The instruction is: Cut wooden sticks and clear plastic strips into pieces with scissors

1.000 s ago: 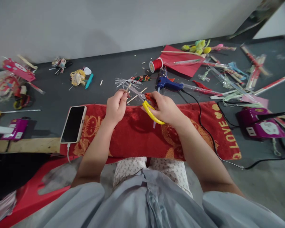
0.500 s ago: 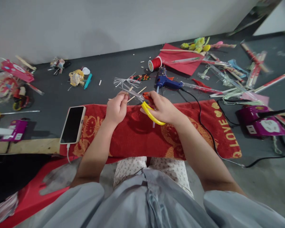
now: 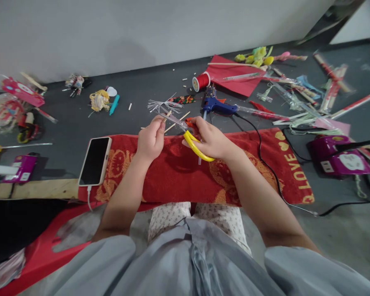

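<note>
Two legs in flower-patterned trousers (image 3: 169, 216) show nearest, below a folded red towel (image 3: 179, 176) that lies along the near edge of the dark tabletop (image 3: 135, 88). A phone (image 3: 95, 162) with a white cable plugged in rests at the towel's left end, its screen dark. Over the towel's far edge, the right hand (image 3: 211, 137) is closed around the yellow handles of a pair of scissors (image 3: 196, 147), whose blades point away and leftward, reaching the tips of the left hand (image 3: 151, 139). The left hand has its thumb and fingers drawn together in a narrow pinch near a short pale stick (image 3: 168, 116); whether it grips that stick cannot be told, nor how far apart the blades stand. Just beyond, another thin stick (image 3: 181, 119) lies slanted, with a tuft of white strands (image 3: 163, 105) past the blade tips. Right of these lies a blue glue gun (image 3: 222, 107), its black cord running back across the towel. Farther off are a spool of red thread (image 3: 202, 81) and, beside it, a red sheet (image 3: 237, 84) with thin sticks across it. Yellow-green ornaments (image 3: 257, 57) lie by the sheet's far right corner, near the pale wall (image 3: 142, 33).
</note>
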Demonstrator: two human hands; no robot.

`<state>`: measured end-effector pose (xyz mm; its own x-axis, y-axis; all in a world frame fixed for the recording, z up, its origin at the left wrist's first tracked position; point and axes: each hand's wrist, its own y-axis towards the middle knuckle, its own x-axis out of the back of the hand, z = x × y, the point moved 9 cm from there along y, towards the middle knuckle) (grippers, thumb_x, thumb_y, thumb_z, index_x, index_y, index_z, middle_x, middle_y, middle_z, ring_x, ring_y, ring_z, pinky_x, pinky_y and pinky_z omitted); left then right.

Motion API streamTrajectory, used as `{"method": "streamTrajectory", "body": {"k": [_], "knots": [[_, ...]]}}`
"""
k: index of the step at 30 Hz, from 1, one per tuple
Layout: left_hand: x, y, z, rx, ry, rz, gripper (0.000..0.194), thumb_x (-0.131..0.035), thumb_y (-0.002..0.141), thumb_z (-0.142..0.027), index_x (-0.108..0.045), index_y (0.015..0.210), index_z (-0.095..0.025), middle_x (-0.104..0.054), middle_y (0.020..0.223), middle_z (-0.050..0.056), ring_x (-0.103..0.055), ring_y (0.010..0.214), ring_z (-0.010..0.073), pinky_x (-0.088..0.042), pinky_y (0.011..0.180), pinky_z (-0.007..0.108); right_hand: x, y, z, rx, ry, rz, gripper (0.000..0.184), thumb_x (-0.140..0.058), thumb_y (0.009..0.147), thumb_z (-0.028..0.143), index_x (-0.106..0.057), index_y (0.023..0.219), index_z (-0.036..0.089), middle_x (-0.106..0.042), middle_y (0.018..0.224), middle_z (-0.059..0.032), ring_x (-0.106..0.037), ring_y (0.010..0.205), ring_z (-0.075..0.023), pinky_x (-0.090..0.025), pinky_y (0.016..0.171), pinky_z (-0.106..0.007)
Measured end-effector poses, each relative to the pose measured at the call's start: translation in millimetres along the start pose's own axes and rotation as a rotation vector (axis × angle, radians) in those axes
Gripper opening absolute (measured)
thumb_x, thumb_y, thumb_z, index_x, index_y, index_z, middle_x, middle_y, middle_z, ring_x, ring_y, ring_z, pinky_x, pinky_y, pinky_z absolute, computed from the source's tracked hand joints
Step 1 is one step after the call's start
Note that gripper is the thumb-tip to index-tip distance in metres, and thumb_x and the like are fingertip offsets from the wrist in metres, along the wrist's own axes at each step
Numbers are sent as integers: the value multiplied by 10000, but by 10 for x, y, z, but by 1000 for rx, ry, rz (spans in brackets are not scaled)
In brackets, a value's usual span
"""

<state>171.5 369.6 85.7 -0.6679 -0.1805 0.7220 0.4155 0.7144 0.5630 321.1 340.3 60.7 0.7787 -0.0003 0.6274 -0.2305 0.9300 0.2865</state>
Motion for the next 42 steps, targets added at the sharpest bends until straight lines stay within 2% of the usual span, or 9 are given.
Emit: {"method": "streamTrajectory", "body": {"k": [7, 14, 20, 34, 38, 40, 42], "knots": [[-2, -1, 2, 10, 18, -4, 516, -194, 997, -488, -602, 1068, -180, -702, 1002, 81, -680, 841, 141, -499, 744, 242, -5, 8, -10, -11, 7, 14, 490, -512, 786, 698, -343, 883, 248, -464, 719, 25, -442, 633, -144, -382, 622, -307], [-35, -16, 37, 18, 9, 18, 533, -190, 994, -504, -589, 1123, -176, -703, 1036, 99, -681, 958, 168, -500, 808, 259, 4, 9, -14, -17, -19, 0, 487, -498, 791, 704, -325, 846, 252, -463, 687, 32, -430, 605, -135, -359, 590, -291], [-33, -19, 48, 27, 40, 14, 532, -192, 994, -501, -592, 1127, -177, -711, 974, 92, -689, 894, 167, -494, 762, 258, -1, 11, -22, -31, -44, 3, 489, -478, 797, 712, -314, 823, 251, -472, 678, 27, -439, 598, -137, -342, 586, -288], [-3, -4, 35, 45, 36, 31, 460, -255, 994, -463, -603, 1132, -195, -705, 895, 64, -678, 805, 153, -475, 721, 250, -7, 9, 6, -88, -329, 24, 501, -348, 863, 695, -458, 874, 206, -536, 668, -33, -451, 566, -165, -255, 549, -299], [56, 29, 10, 64, 14, 58, 461, -282, 984, -490, -626, 1028, -186, -702, 875, 63, -666, 788, 147, -490, 722, 253, 22, 14, 9, -111, -311, 13, 511, -343, 857, 698, -455, 901, 201, -526, 669, -30, -429, 558, -165, -256, 551, -301], [80, 40, 49, 119, -57, 81, 458, -307, 973, -512, -635, 923, -196, -675, 735, 40, -640, 675, 132, -495, 662, 250, 68, 12, 13, -116, -296, 4, 516, -354, 851, 700, -458, 914, 199, -520, 676, -28, -419, 561, -162, -257, 557, -301], [38, 32, 97, 200, -214, 172, 462, -334, 961, -536, -623, 823, -204, -610, 584, 12, -576, 522, 112, -477, 546, 244, 108, 7, 22, -107, -266, 13, 517, -364, 844, 706, -459, 903, 201, -507, 672, -21, -407, 562, -155, -259, 560, -298]]}}
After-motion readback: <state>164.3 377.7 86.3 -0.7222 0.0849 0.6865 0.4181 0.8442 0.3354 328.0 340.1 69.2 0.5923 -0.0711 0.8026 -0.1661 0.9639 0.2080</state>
